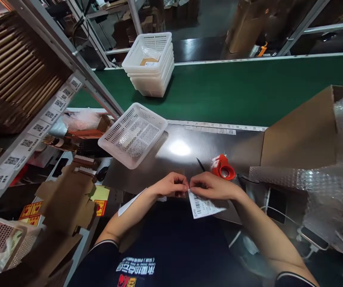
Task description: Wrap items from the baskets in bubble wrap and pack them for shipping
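Close to the table's near edge, my right hand (210, 185) pinches the top corner of a white barcode label (203, 206), which hangs down toward my body. My left hand (174, 184) is right beside it, thumb and fingertips pressed together at the same corner. Whether those fingertips grip the label or something small is hidden. Beyond my right hand lies a red tape dispenser (223, 167), with a thin black pointed thing (200, 164) to its left. Another white sheet (131, 204) shows partly behind my left forearm.
A white perforated basket (132, 157) sits at the table's left. Behind, stacked white baskets (150, 85) stand on a green conveyor belt (219, 93). At right are an open cardboard box (300, 131), bubble wrap (288, 177) and a phone on a cable (314, 238). Shelved flat cartons (16, 67) rise at left.
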`<state>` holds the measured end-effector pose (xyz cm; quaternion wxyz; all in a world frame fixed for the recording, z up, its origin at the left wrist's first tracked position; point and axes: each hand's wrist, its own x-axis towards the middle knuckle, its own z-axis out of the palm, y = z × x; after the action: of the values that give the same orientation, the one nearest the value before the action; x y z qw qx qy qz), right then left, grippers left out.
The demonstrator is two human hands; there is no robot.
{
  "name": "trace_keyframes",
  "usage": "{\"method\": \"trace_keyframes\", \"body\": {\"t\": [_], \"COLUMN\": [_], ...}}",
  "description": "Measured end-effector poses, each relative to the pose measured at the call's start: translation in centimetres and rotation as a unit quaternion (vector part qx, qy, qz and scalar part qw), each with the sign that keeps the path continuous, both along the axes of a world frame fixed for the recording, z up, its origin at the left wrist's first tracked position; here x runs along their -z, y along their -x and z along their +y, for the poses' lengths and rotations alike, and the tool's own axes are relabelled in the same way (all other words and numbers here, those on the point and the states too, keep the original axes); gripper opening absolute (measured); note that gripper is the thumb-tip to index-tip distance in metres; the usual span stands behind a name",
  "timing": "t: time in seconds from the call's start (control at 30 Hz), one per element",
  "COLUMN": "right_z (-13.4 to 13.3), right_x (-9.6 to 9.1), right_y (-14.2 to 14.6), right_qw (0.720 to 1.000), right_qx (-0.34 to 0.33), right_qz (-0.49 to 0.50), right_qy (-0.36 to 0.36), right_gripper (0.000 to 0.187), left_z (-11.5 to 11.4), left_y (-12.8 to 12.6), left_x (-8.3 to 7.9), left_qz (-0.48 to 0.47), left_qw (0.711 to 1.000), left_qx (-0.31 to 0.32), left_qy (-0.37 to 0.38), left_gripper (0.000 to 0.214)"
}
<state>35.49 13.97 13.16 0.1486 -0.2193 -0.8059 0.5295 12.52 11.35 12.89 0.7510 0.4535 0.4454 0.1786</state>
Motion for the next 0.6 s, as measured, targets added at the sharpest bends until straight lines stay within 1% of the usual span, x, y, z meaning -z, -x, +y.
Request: {"method": "trace_keyframes", "body": {"t": [0.03, 0.1, 0.17, 0.2, 0.23, 0.27, 0.33, 0.37, 0.43, 0.47, 0.53, 0.57, 0.6], "right_z": [-0.2, -0.7, -1.4, -1.8, -2.3, -2.7, -3.7, -4.2, -5.2, -5.5, -5.8, -5.5, -5.1], "right_x": [0.4, 1.6, 3.1, 3.9, 4.6, 5.3, 6.6, 7.1, 8.1, 8.6, 9.8, 10.5, 11.3], "right_y": [0.0, 0.0, 0.4, 0.7, 1.0, 1.3, 2.0, 2.3, 2.9, 3.2, 3.9, 4.3, 4.9], "right_qw": [0.999, 0.987, 0.953, 0.936, 0.924, 0.915, 0.899, 0.891, 0.88, 0.881, 0.895, 0.903, 0.908], "right_qx": [0.026, 0.12, 0.209, 0.23, 0.235, 0.232, 0.237, 0.249, 0.274, 0.286, 0.312, 0.329, 0.348], "right_qz": [0.018, 0.072, 0.124, 0.14, 0.148, 0.154, 0.17, 0.181, 0.199, 0.199, 0.17, 0.143, 0.112], "right_qy": [-0.011, -0.076, -0.179, -0.226, -0.265, -0.293, -0.326, -0.334, -0.332, -0.319, -0.269, -0.236, -0.204], "right_gripper": [0.021, 0.021, 0.027, 0.03, 0.033, 0.037, 0.041, 0.041, 0.032, 0.025, 0.011, 0.01, 0.013], "left_z": [0.0, -0.1, -0.2, -0.3, -0.3, -0.4, -0.6, -0.8, -1.5, -1.9, -3.1, -3.9, -4.6], "left_y": [0.0, 0.0, -0.1, -0.2, -0.2, -0.3, -0.2, -0.1, 0.5, 0.9, 1.9, 2.5, 3.1], "left_x": [0.2, 0.6, 1.0, 1.2, 1.5, 1.7, 2.3, 2.7, 4.0, 4.9, 7.0, 8.2, 9.4], "left_qz": [-0.003, -0.011, -0.022, -0.029, -0.037, -0.045, -0.06, -0.065, -0.063, -0.051, -0.007, 0.017, 0.037], "left_qw": [1.0, 0.998, 0.994, 0.992, 0.99, 0.988, 0.983, 0.981, 0.976, 0.974, 0.967, 0.963, 0.958], "left_qx": [-0.016, -0.053, -0.087, -0.099, -0.108, -0.115, -0.124, -0.126, -0.133, -0.142, -0.163, -0.173, -0.181], "left_qy": [0.014, 0.043, 0.064, 0.073, 0.082, 0.092, 0.119, 0.133, 0.157, 0.169, 0.194, 0.208, 0.22], "left_gripper": [0.045, 0.045, 0.042, 0.039, 0.036, 0.033, 0.029, 0.028, 0.028, 0.028, 0.028, 0.029, 0.03]}}
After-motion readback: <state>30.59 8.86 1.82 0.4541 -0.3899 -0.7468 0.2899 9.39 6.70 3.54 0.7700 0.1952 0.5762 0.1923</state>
